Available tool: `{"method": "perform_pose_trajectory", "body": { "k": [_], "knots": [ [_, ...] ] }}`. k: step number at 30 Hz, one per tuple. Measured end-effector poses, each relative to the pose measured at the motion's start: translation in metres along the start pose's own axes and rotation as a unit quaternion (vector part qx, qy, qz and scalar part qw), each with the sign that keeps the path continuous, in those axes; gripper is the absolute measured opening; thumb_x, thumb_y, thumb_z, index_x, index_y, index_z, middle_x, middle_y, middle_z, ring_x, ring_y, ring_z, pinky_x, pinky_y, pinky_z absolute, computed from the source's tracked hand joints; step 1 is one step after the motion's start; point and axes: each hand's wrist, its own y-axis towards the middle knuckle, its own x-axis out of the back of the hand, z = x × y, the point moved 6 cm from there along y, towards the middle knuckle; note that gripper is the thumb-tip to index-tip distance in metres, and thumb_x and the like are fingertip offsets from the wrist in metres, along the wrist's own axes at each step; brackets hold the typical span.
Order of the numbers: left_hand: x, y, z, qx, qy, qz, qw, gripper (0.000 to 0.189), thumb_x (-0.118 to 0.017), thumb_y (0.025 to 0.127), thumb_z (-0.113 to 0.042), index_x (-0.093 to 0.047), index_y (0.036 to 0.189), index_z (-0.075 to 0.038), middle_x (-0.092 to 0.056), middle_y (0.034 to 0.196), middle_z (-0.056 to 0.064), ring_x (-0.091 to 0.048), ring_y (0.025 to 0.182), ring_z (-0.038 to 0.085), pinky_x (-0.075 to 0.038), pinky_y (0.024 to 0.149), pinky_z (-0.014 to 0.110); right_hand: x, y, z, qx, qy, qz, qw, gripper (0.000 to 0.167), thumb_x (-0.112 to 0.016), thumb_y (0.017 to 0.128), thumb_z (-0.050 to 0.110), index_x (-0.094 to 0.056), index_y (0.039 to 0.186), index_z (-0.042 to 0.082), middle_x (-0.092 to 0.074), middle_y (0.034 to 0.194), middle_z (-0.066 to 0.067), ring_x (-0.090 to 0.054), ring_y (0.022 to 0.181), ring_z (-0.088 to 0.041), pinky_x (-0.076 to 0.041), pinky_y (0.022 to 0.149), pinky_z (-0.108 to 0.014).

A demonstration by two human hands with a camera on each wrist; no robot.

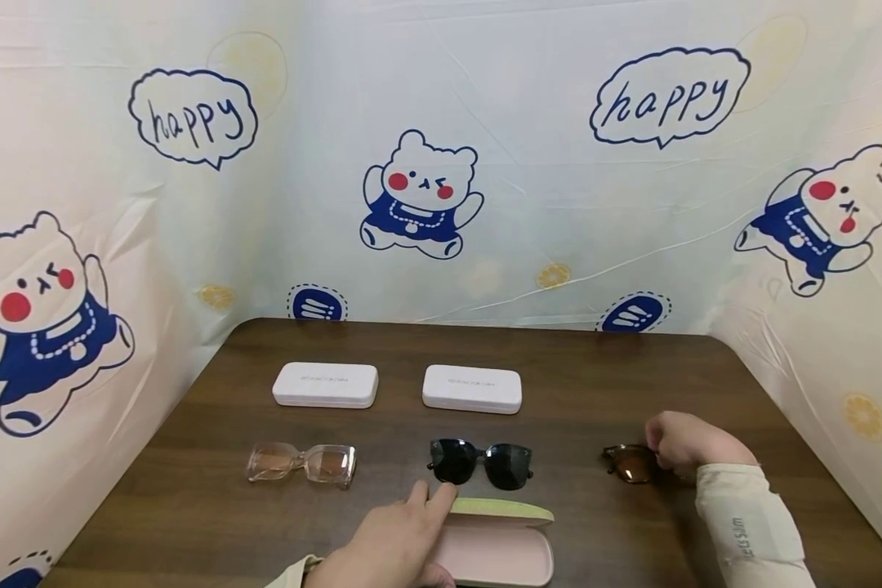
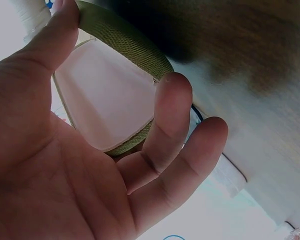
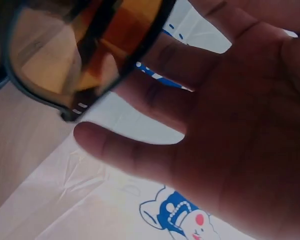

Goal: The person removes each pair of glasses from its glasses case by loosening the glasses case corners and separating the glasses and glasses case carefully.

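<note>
My left hand (image 1: 393,535) holds an opened glasses case (image 1: 496,555) with a green lid and pink lining, at the front of the table. In the left wrist view the thumb lies at the rim of the case (image 2: 105,95) and fingers curl by its other side. Over on the right, my right hand (image 1: 694,445) pinches one end of the brown-lensed sunglasses (image 1: 632,464). The right wrist view shows their amber lens (image 3: 45,60) close up, with fingers behind it; the thumb tip is out of sight. Black sunglasses (image 1: 480,464) lie just behind the case.
Clear-framed glasses (image 1: 301,464) lie on the left of the brown wooden table (image 1: 595,367). Two closed white cases, one at left (image 1: 325,385) and one at centre (image 1: 472,389), sit farther back. A printed cloth (image 1: 529,204) hangs around the table's back and sides.
</note>
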Motion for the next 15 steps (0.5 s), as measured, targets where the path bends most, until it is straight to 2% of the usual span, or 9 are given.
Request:
{"method": "perform_pose_trajectory", "body": {
  "k": [2,5,8,12,15],
  "knots": [
    [-0.001,0.000,0.000,-0.005,0.007,-0.007,0.9999,0.087,-0.083,0.067,-0.059,-0.044,0.131,-0.015,-0.047,0.089,0.004,-0.044,0.052,0.011,-0.038,0.043,0.030,-0.003,-0.002,0.000,-0.020,0.000,0.003,0.9998,0.030,-0.051,0.070,-0.014,-0.043,0.066,0.014,-0.042,0.063,-0.001,-0.044,0.057,-0.018,-0.032,0.053,-0.032],
    [-0.001,-0.001,-0.001,-0.012,0.019,-0.021,0.9995,0.087,-0.083,0.067,-0.060,-0.044,0.130,-0.014,-0.047,0.088,0.004,-0.043,0.051,0.011,-0.037,0.042,0.030,-0.006,-0.003,0.004,-0.025,-0.008,0.004,0.9996,0.030,-0.046,0.069,-0.013,-0.041,0.064,0.016,-0.040,0.059,0.001,-0.042,0.056,-0.017,-0.030,0.052,-0.031],
    [-0.002,-0.002,-0.001,-0.014,0.028,-0.030,0.9991,0.086,-0.084,0.067,-0.059,-0.044,0.129,-0.014,-0.046,0.088,0.003,-0.043,0.051,0.011,-0.037,0.042,0.029,-0.007,-0.005,0.007,-0.042,-0.033,0.009,0.9985,0.030,-0.045,0.071,-0.011,-0.041,0.061,0.017,-0.039,0.057,0.003,-0.040,0.055,-0.016,-0.032,0.055,-0.035],
    [-0.002,-0.002,0.000,-0.011,0.030,-0.032,0.9990,0.085,-0.084,0.067,-0.059,-0.045,0.128,-0.014,-0.047,0.088,0.004,-0.044,0.052,0.011,-0.037,0.042,0.029,-0.007,-0.006,0.012,-0.060,-0.073,0.017,0.9954,0.031,-0.051,0.078,-0.005,-0.045,0.060,0.019,-0.045,0.056,0.004,-0.045,0.058,-0.017,-0.035,0.064,-0.048],
    [-0.003,-0.003,0.001,-0.010,0.026,-0.029,0.9992,0.083,-0.084,0.069,-0.058,-0.045,0.127,-0.014,-0.047,0.087,0.004,-0.045,0.052,0.011,-0.037,0.041,0.029,-0.006,-0.006,0.015,-0.061,-0.081,0.027,0.9945,0.030,-0.057,0.083,-0.001,-0.050,0.061,0.018,-0.048,0.057,0.003,-0.049,0.061,-0.019,-0.037,0.069,-0.051]
  ]
}}
